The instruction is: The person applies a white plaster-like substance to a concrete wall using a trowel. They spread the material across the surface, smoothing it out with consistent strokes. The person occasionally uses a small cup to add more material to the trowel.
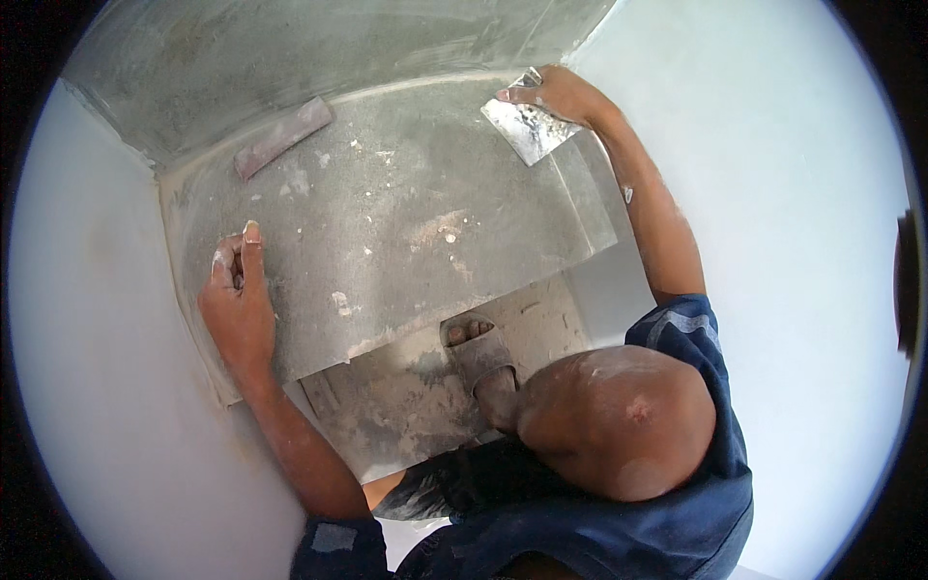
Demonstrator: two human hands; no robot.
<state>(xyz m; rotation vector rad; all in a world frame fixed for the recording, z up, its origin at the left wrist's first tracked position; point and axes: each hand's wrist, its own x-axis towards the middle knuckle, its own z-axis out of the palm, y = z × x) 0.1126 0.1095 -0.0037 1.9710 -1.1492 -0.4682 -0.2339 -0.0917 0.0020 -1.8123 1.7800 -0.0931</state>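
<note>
At the left, the left hand, dusted white, is loosely curled with its thumb up over the slab; whether it grips anything I cannot tell. Next, a dull pinkish-brown oblong block lies aslant near the slab's back edge. Farther right, at the far right corner near the walls, the right hand grasps a scraper, its flat, shiny silver blade smeared white and flecked with dark spots.
</note>
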